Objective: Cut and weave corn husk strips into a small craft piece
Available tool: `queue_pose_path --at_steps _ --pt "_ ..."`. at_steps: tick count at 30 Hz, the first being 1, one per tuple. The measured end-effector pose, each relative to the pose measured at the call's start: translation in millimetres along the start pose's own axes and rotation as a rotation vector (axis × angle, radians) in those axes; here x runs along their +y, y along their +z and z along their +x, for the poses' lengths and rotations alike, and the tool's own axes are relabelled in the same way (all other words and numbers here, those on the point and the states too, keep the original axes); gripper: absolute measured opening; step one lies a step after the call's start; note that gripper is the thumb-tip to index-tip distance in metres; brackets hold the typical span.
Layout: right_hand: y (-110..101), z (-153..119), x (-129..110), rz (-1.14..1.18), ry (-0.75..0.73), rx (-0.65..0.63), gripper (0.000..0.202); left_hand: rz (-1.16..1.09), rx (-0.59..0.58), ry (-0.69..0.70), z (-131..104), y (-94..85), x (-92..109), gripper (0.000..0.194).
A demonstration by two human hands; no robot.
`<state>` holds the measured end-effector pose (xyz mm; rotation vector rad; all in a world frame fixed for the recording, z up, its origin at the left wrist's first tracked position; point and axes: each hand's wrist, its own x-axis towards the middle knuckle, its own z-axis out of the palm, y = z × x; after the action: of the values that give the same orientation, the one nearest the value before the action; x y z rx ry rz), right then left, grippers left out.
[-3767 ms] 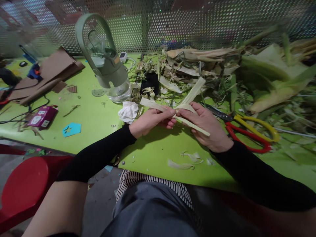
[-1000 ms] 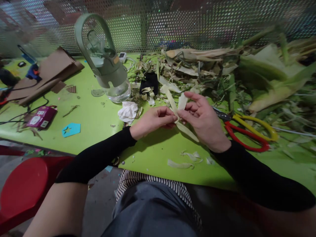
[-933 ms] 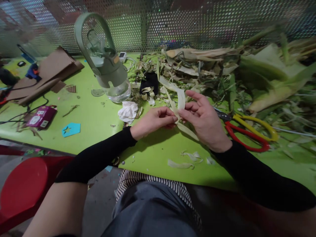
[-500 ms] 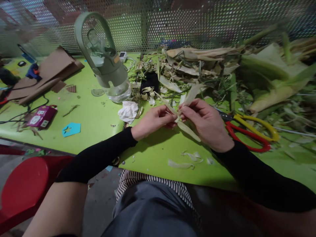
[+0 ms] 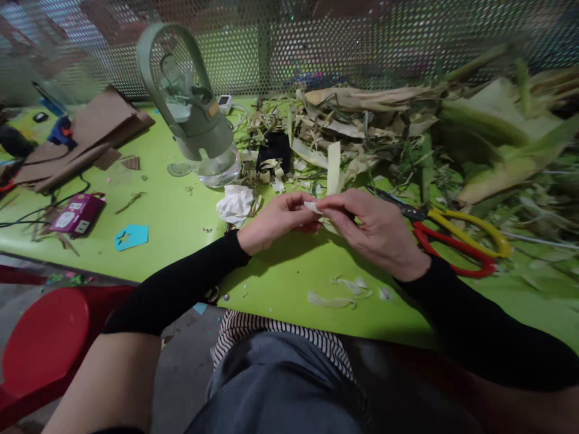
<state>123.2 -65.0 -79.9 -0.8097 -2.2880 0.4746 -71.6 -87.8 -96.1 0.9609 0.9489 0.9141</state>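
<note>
Pale corn husk strips (image 5: pixel 333 169) are pinched between my two hands, one strip standing up and a small whitish end showing at the fingertips. My left hand (image 5: pixel 283 220) is closed on the husk, its thumb against the index finger. From the other side my right hand (image 5: pixel 373 226) pinches the same piece, the fingers bent over it. Part of the husk is hidden behind my fingers. Just right of my right hand lie scissors (image 5: pixel 461 238) with one red and one yellow handle. Loose husk scraps (image 5: pixel 332 299) rest on the green table (image 5: pixel 280 283) below my hands.
A heap of dry husks (image 5: pixel 362 114) and large green husks (image 5: pixel 502 138) spreads along the back right. To the left stand a water bottle (image 5: pixel 199 126), crumpled tissue (image 5: pixel 235 205), a purple box (image 5: pixel 76 215) and brown paper (image 5: pixel 97 126). Behind is a perforated metal screen (image 5: pixel 312 48).
My right hand has turned further over the husk, its fingers now covering the crossing. One strip points upright, and the strip end that hung toward the lower right is mostly out of sight.
</note>
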Motion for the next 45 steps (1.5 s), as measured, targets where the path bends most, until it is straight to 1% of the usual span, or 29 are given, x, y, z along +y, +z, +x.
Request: queue_pose_path --at_steps 2,4,9,16,19,24,29,32,35,39,42,45 --pt "-0.3 0.2 1.9 -0.035 -0.045 -0.046 0.019 -0.009 0.003 -0.011 0.4 -1.6 0.5 0.013" --pt "-0.4 0.3 2.8 -0.044 -0.045 -0.06 0.02 -0.002 0.003 -0.007 1.0 -2.4 0.4 0.01" --pt "-0.2 0.0 1.3 -0.034 0.031 -0.047 0.023 0.022 -0.013 0.062 2.9 -2.4 -2.8 0.006" --pt "0.7 -2.1 1.1 -0.051 0.139 -0.009 0.033 0.063 -0.027 0.093 3.3 -4.5 -7.1 0.006" --pt "-0.6 -1.2 0.1 -0.027 0.15 -0.028 0.028 0.083 -0.033 0.104 2.9 -4.1 -7.0 0.007" --pt "-3.9 0.4 -2.1 0.027 0.149 -0.116 0.023 0.101 -0.025 0.137 2.5 -3.6 -5.5 0.009" --pt "-4.0 0.8 -3.4 0.011 0.2 -0.107 0.034 0.112 -0.038 0.162 2.7 -4.1 -5.9 0.005" --pt "-1.0 -0.2 -2.2 -0.043 0.167 -0.096 0.033 0.116 -0.044 0.169 2.2 -3.0 -6.1 0.006" --pt "3.1 -2.9 0.1 -0.14 0.066 -0.074 0.032 0.12 -0.039 0.164 1.0 -1.1 -5.1 0.007" --pt "5.0 -7.0 3.0 -0.281 -0.055 -0.083 0.037 0.138 -0.029 0.119 -0.7 1.0 -3.6 0.01" --pt "3.2 -8.0 3.5 -0.331 -0.091 -0.094 0.039 0.144 -0.025 0.098 -1.0 0.9 -3.4 0.012" --pt "1.2 -7.1 2.0 -0.304 -0.074 -0.093 0.035 0.129 -0.025 0.098 0.0 -0.5 -3.9 0.012"
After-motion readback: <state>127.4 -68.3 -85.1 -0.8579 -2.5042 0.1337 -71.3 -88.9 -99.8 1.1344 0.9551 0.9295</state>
